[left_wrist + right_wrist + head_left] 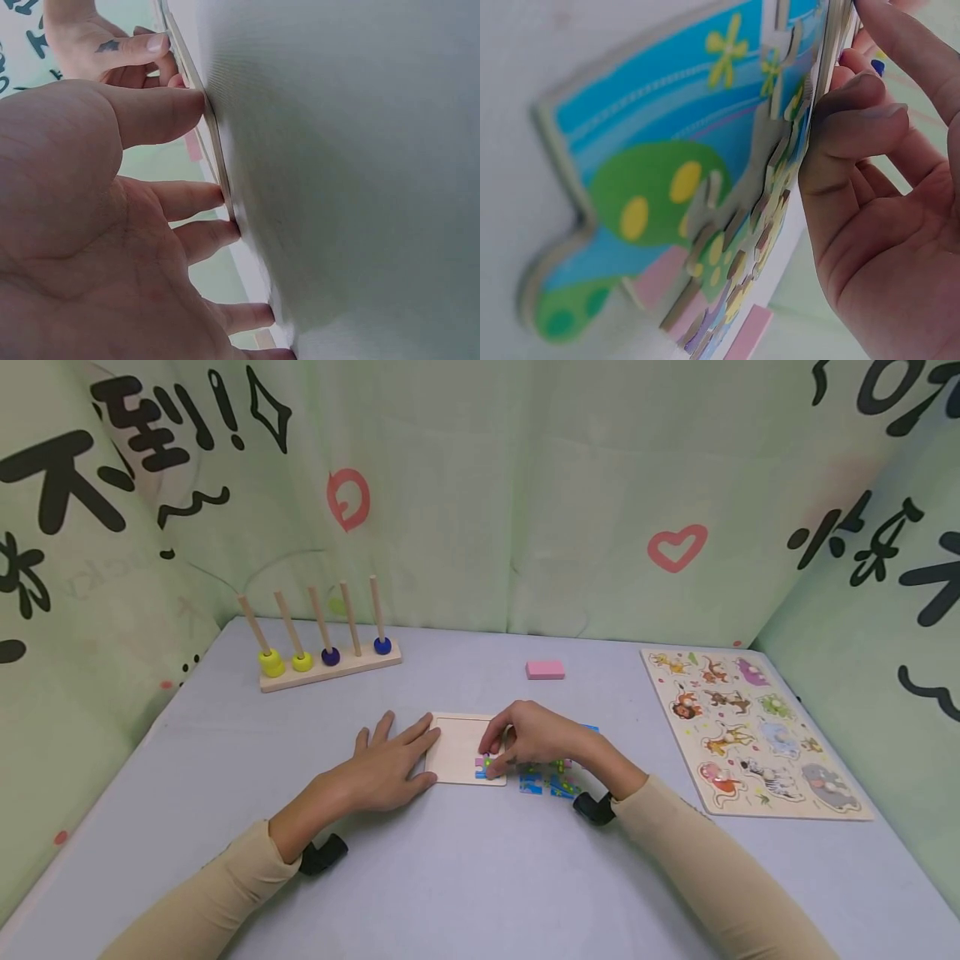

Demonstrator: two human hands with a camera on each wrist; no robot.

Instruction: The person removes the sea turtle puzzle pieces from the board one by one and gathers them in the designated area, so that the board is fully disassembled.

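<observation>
A shallow wooden puzzle tray (459,752) lies on the table in front of the person. The left hand (386,768) rests at its left side with fingers spread; in the left wrist view the thumb (165,116) and two fingertips touch the tray's edge (214,142). Over the tray's lower right corner, the right hand (536,735) pinches a small colourful jigsaw piece (481,769) between thumb and curled fingers. Several jigsaw pieces (531,784) in blue, green and yellow lie just right of the tray, partly hidden by that hand. The right wrist view shows these pieces (660,180) up close.
A wooden peg stand (330,672) with yellow and blue rings stands at the back left. Behind the tray lies a pink block (545,670). On the right is an animal puzzle board (750,735). Curtains with writing (510,493) surround the table.
</observation>
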